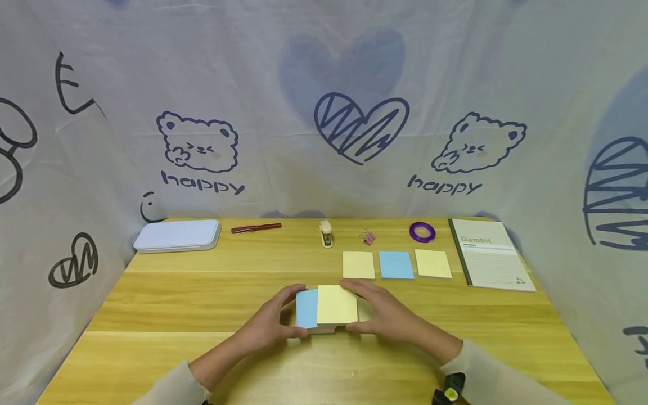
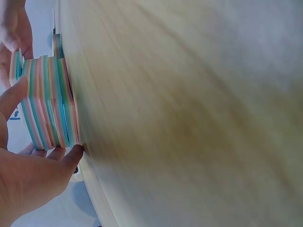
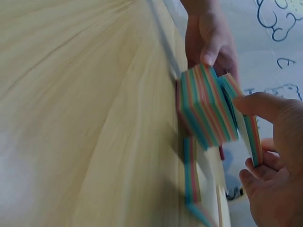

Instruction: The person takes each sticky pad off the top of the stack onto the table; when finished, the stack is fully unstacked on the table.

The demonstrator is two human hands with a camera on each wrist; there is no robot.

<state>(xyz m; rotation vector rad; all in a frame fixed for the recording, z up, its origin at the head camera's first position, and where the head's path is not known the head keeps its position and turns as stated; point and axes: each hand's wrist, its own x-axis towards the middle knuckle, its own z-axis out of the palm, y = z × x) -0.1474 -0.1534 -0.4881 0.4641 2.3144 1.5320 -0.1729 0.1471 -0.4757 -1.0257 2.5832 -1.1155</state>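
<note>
A tall stack of sticky note pads (image 1: pixel 306 309), blue on top with striped pastel edges, stands on the table. My left hand (image 1: pixel 265 325) grips its left side, thumb at the near edge and fingers round the far side. A yellow-topped sticky note pad (image 1: pixel 336 304) overlaps the stack's right part. My right hand (image 1: pixel 385 315) pinches this pad between thumb and fingers. In the right wrist view the pad (image 3: pixel 253 135) tilts against the stack (image 3: pixel 203 106), with a gap lower down. Another pad (image 3: pixel 191 172) lies on the table beside the stack.
Behind the hands lie a yellow pad (image 1: pixel 358 265), a blue pad (image 1: pixel 397 265) and another yellow pad (image 1: pixel 433 263). Farther back are a white case (image 1: pixel 177 235), a red pen (image 1: pixel 256 228), a small cream-and-black item (image 1: pixel 326 234), pink binder clips (image 1: pixel 368 237), purple tape (image 1: pixel 422 232) and a notebook (image 1: pixel 491 256).
</note>
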